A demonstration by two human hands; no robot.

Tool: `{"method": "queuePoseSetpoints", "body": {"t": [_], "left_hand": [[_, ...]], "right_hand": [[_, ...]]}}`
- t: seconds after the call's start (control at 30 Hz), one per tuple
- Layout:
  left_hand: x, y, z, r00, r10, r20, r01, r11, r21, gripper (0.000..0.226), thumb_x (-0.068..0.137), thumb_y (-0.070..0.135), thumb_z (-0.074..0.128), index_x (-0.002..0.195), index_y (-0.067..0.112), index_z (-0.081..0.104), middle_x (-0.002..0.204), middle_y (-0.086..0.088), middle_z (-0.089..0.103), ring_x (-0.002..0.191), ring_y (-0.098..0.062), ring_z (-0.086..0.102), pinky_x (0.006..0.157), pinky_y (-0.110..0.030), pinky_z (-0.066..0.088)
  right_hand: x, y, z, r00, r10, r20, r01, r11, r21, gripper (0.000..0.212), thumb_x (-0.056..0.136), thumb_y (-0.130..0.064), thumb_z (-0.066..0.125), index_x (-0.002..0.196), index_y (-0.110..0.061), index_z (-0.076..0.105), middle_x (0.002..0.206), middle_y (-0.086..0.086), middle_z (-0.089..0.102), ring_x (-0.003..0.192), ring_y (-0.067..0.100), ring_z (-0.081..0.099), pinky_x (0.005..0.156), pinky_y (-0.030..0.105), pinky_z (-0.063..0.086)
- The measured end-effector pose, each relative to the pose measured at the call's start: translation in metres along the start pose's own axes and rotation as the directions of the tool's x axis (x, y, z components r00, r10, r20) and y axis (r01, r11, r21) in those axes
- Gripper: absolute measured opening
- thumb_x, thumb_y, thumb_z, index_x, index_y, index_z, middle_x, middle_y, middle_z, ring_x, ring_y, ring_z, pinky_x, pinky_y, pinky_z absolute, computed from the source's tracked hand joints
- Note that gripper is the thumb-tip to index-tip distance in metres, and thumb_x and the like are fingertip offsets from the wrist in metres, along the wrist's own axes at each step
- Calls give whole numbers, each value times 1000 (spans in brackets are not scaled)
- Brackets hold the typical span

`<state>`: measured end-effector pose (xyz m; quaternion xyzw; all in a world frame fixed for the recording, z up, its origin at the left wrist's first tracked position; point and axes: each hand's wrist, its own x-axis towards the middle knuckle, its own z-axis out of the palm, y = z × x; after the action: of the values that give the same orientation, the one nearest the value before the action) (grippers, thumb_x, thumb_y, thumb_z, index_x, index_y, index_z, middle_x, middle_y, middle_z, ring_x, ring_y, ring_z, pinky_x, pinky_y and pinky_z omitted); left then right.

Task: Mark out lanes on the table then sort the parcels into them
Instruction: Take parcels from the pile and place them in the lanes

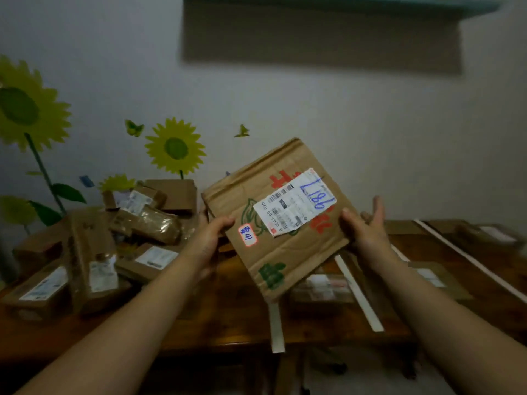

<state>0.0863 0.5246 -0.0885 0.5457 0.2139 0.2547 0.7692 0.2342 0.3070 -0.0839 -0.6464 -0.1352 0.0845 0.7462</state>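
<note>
I hold a flat brown cardboard parcel [273, 223] tilted in the air above the wooden table [228, 323]. It bears a white shipping label with blue handwriting and a small red-edged sticker. My left hand [209, 238] grips its left edge, thumb on top. My right hand [368, 226] holds the right edge with the thumb on the face and the fingers spread behind. Three pale tape strips [358, 292] run across the table as lane lines, one partly hidden under the parcel.
A heap of brown parcels [94, 252] with white labels covers the table's left side. Single parcels lie in the lanes: one [322, 289] under the held parcel, another [433, 277] to the right, another [490, 235] at far right. A wall with sunflower stickers stands behind.
</note>
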Motion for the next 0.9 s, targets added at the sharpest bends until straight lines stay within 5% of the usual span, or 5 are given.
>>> {"method": "queuePoseSetpoints", "body": {"t": [0.13,0.47,0.67,0.73,0.9], "left_hand": [[-12,-34,95,1000,-13,-3,13,999,37,51,93,26,56,136,18,30,82,-3,59,61,-12,61,56,-30,46],[-52,-161,318,865,-317,389,191,925,330,77,87,16,64,145,40,20,122,-4,60,86,-21,69,57,-34,56],[-48,-214,422,847,-370,383,212,894,395,56,88,17,63,130,21,25,108,-8,59,85,-24,68,71,-37,57],[-36,-232,449,828,-388,406,218,889,403,51,89,14,61,126,23,28,116,-11,59,86,-23,68,65,-33,56],[8,-277,515,769,-416,485,175,867,466,57,88,8,60,137,18,31,111,-3,60,85,-13,63,62,-23,51]], "right_hand": [[-6,-8,-110,996,30,88,-18,991,-130,19,91,-15,61,105,-28,64,116,12,66,97,25,66,92,51,51],[-45,15,-346,960,12,-279,-112,931,-347,23,98,-30,49,121,-26,52,108,-10,56,92,3,52,71,16,40],[-37,29,-435,869,108,-482,-246,941,-233,61,91,-34,60,144,-26,31,131,0,45,107,18,49,70,26,46],[-22,34,-456,859,120,-497,-265,935,-233,56,90,-33,60,140,-26,36,128,2,48,101,18,54,63,28,49],[40,44,-504,855,53,-516,-268,896,-353,36,88,-37,60,123,-32,51,117,-2,59,103,19,58,92,51,50]]}}
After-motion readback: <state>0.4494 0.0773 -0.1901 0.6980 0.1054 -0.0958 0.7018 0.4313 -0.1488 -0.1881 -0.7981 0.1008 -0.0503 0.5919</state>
